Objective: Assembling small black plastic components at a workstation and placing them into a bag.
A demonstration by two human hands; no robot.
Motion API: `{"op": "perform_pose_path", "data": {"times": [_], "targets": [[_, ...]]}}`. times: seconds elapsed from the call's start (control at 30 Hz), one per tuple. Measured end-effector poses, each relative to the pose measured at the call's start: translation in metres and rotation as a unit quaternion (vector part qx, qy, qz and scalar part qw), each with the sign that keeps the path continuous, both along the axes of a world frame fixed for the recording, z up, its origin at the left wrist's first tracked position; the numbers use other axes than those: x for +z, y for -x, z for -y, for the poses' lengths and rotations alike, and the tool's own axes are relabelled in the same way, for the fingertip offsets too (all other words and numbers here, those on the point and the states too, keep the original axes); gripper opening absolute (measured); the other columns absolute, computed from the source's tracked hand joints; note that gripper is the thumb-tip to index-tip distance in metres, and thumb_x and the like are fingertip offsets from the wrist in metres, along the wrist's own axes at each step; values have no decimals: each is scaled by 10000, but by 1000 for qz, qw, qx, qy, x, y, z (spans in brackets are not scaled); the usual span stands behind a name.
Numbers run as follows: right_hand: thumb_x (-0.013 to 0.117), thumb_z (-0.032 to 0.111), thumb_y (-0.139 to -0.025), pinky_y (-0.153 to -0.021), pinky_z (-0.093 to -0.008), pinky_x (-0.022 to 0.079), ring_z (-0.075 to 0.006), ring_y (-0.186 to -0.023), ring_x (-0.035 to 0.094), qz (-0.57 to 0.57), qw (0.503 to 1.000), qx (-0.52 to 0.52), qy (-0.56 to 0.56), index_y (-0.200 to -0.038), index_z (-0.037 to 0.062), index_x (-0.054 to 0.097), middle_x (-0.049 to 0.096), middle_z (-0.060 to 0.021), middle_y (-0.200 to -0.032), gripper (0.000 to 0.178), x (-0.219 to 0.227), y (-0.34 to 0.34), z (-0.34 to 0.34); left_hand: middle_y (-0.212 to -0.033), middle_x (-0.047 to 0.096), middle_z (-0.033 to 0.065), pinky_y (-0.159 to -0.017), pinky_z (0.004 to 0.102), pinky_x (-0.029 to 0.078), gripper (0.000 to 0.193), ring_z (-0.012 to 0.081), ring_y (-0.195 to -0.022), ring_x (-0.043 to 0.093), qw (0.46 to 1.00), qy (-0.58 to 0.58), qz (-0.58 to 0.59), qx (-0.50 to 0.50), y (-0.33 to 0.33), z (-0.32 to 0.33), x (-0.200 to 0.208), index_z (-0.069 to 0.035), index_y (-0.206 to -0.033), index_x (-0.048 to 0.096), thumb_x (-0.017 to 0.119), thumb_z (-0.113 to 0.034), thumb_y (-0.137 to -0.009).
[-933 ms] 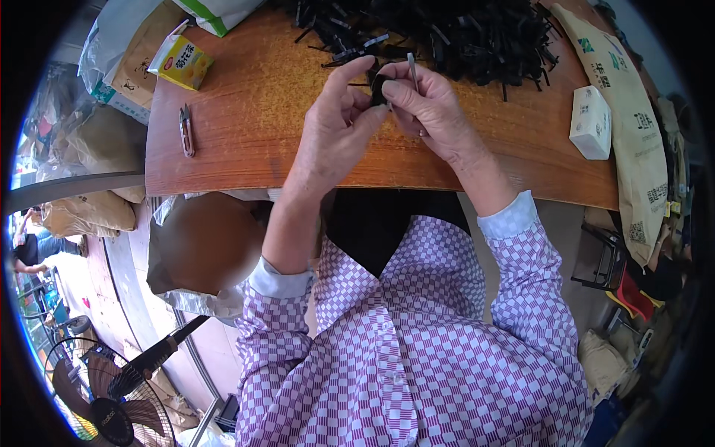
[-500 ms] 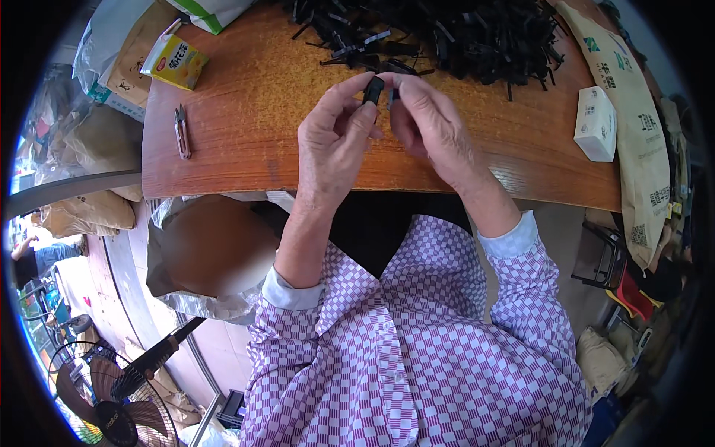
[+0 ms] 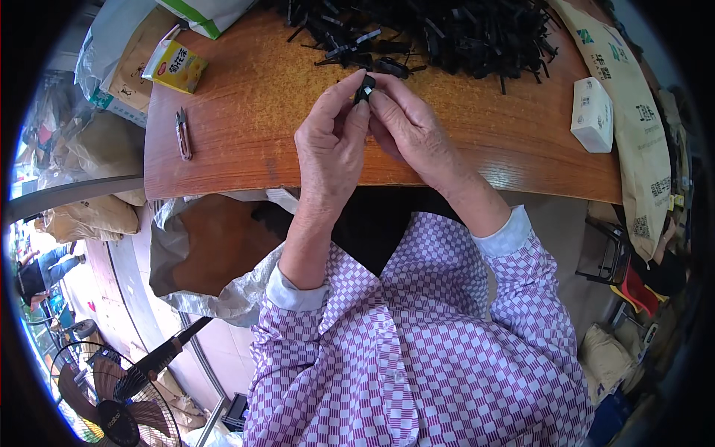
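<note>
Both hands, left hand (image 3: 331, 145) and right hand (image 3: 413, 134), pinch small black part (image 3: 365, 87).

Both forearms coming up from the lower edge in purple-and-white checked sleeves with pale cuffs, angled inward to meet over the near edge of the table. Left hand (image 3: 333, 141) back-up, wrist fairly straight, fingers curled, thumb and forefinger pinched at the top. Right hand (image 3: 414, 130) tilted toward it, fingertips (image 3: 380, 80) touching the left's. Grip tight on both, knuckles bent, hands pressed together in front of the chest.
</note>
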State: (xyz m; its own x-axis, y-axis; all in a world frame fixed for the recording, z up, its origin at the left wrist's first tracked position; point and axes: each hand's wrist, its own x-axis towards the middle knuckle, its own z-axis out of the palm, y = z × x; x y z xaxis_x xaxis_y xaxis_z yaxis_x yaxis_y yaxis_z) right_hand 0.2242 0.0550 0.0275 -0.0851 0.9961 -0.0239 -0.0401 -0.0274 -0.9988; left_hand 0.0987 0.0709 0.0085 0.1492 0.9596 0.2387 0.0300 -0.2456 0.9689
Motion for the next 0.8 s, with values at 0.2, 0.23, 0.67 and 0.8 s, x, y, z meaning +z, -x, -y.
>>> {"op": "perform_pose_path", "data": {"times": [0.2, 0.23, 0.67, 0.8], "targets": [[436, 210, -997, -442, -174, 337, -15, -531, 427, -86, 993, 6, 85, -1188, 93, 524, 464, 54, -646, 240, 9, 4, 4, -914, 632, 93, -643, 244, 495, 316, 155, -722, 615, 983, -109, -128, 75, 1, 5, 10, -36, -1132, 618, 592, 36, -825], [440, 218, -996, -442, -173, 332, -14, -530, 419, -92, 990, 8, 104, -1190, 94, 526, 454, 56, -639, 245, 9, 4, 4, -914, 632, 93, -643, 244, 495, 316, 155, -722, 615, 983, -112, -128, 75, 2, 7, 12, -36, -1132, 618, 592, 36, -825], [530, 232, -956, -426, -158, 303, -9, -485, 387, 16, 993, 41, -106, -1083, 72, 569, 519, 32, -669, 208, 3, -4, 11, -1005, 644, 150, -618, 207, 491, 327, 152, -755, 644, 949, 143, 261, -101, 37, 22, 31, -51, -1269, 414, 489, -115, -957], [583, 210, -926, -409, -155, 294, -10, -473, 391, -60, 993, 59, -79, -1031, 69, 576, 529, 39, -668, 177, 17, -2, 14, -995, 634, 131, -623, 214, 503, 333, 157, -751, 642, 922, 185, 324, -102, 43, 24, 26, -43, -1277, 424, 488, -99, -955]]}}
